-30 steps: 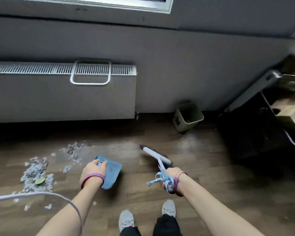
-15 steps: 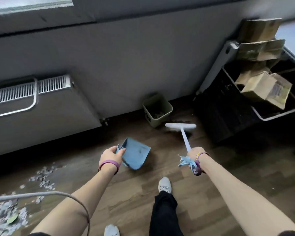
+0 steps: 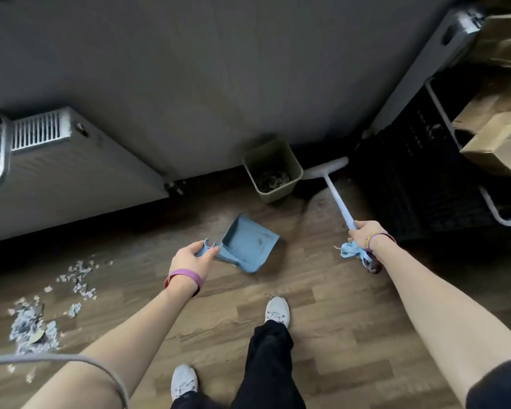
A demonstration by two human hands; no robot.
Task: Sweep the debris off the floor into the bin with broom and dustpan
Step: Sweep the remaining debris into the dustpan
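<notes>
Our left hand point(image 3: 189, 259) curls round the handle of the dustpan point(image 3: 247, 245), thumb on top. We hold it low, apparently just off the floor point(image 3: 337, 320) to judge by the shadow under it. Its open mouth faces the bin point(image 3: 275, 194) and its back edge faces us. The pan looks almost bare, with only a faint smudge inside. We judge that this is why it hangs loose and tilted, since there is no load to keep level.

Our right hand point(image 3: 363, 236) is clamped on the broom point(image 3: 338, 202) near the top of its stick, where a pale blue ribbon hangs. The stick reaches away from us, and the head sits by the wall just right of the bin. We cannot tell whether it touches the bin. Held out like that, the broom stays clear of our feet and the pan.

Our hands are well apart, one tool in each, with the bin ahead between them. Scraps point(image 3: 272, 178) lie in the bottom of the bin, so some of the job seems done.

The debris point(image 3: 31, 329) that matters is far to our left: a grey pile of torn bits below the radiator point(image 3: 71, 160), with a looser scatter trailing toward the pan. We are facing the bin and not the pile, so we would next have to turn left and set the pan's lip flat on the boards beside the scatter.
</notes>
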